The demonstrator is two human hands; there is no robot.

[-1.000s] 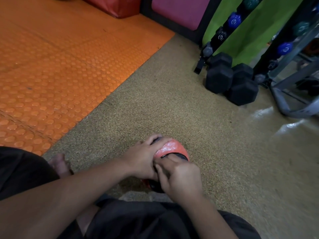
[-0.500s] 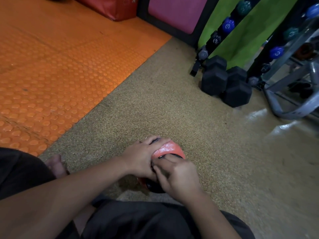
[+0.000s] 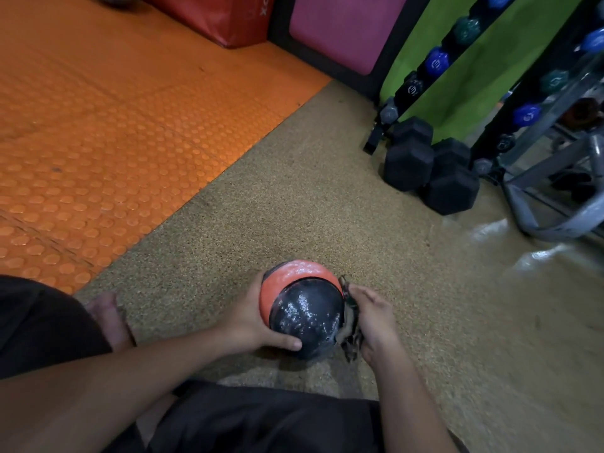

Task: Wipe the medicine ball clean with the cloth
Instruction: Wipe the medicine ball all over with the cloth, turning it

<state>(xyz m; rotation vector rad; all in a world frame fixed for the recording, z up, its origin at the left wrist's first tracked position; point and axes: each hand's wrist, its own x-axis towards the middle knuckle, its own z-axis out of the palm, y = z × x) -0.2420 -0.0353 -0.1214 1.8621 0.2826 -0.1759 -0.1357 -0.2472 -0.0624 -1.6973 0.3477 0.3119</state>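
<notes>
Head view: the medicine ball (image 3: 302,308), orange with a black textured panel facing up, sits low in the middle of the frame above the speckled tan floor (image 3: 294,207), between the person's two hands. The left hand (image 3: 253,322) cups the ball's left side, its thumb curled across the lower black surface and its fingers hidden behind the ball. The right hand (image 3: 374,322) lies against the ball's right side, its fingers curled around a dark crumpled cloth (image 3: 351,331) that is pressed between palm and ball. Whitish streaks show on the black panel. A bare foot (image 3: 109,317) rests on the floor to the left of the ball, beside dark shorts (image 3: 261,420) at the bottom edge. An orange studded mat (image 3: 98,142) covers the floor at upper left. Black hexagonal dumbbells (image 3: 428,171) stand well apart at upper right, below a rack (image 3: 555,158) that holds blue and teal dumbbells.
</notes>
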